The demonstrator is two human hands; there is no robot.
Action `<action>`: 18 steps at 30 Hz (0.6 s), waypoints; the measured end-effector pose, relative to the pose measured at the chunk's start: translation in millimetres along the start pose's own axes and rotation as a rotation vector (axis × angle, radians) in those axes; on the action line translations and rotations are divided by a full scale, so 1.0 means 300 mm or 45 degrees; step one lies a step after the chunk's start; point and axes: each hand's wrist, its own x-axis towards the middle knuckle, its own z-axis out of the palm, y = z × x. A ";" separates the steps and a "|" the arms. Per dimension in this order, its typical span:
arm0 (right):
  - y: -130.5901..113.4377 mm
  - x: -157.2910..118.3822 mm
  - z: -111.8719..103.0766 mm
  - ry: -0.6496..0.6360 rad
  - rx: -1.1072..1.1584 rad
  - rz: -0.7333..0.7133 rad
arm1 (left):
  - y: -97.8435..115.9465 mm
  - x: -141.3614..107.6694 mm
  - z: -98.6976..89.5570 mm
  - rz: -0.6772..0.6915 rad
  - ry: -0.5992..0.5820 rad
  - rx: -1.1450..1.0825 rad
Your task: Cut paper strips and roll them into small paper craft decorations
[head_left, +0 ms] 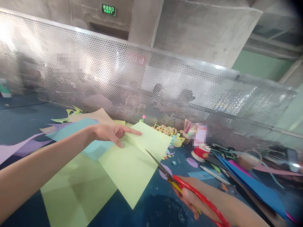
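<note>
A light green sheet of paper [134,176] is tilted above the table, with a line or edge across its upper part. My left hand [110,132] grips its far left edge, index finger stretched along the sheet and thumb lower down. In my right hand [187,195] is a pair of scissors [174,179] with red and yellow handles. The blades reach over the sheet's right edge, tips pointing up and left; whether they are cutting, I cannot tell. Under my left forearm lie a blue sheet [73,127] and a larger green sheet [78,189].
Purple paper offcuts [26,146] lie at the left. A perforated metal screen [113,82] runs behind the dark blue table [163,205]. At the right are a red-and-white cup [200,153], a white pen [214,175], blue paper strips [255,186] and a phone [293,159].
</note>
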 end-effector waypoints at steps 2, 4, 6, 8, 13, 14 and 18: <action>0.005 0.006 0.005 0.016 0.024 0.005 | 0.001 0.000 -0.001 0.005 -0.007 -0.004; 0.006 0.009 0.008 0.031 0.055 0.012 | 0.000 -0.001 -0.003 0.012 -0.010 0.005; 0.005 0.011 0.010 0.030 0.085 0.006 | -0.004 -0.001 -0.007 0.022 -0.001 0.015; 0.004 0.013 0.010 0.018 0.106 -0.002 | -0.011 -0.001 -0.015 0.037 -0.024 0.007; -0.009 0.012 0.007 -0.019 0.095 -0.042 | -0.033 0.003 -0.033 0.059 -0.122 -0.017; -0.017 0.011 0.005 -0.017 0.086 -0.056 | -0.035 0.003 -0.034 0.061 -0.123 -0.018; -0.057 0.004 -0.002 -0.024 0.053 -0.066 | -0.033 0.002 -0.031 0.065 -0.128 -0.004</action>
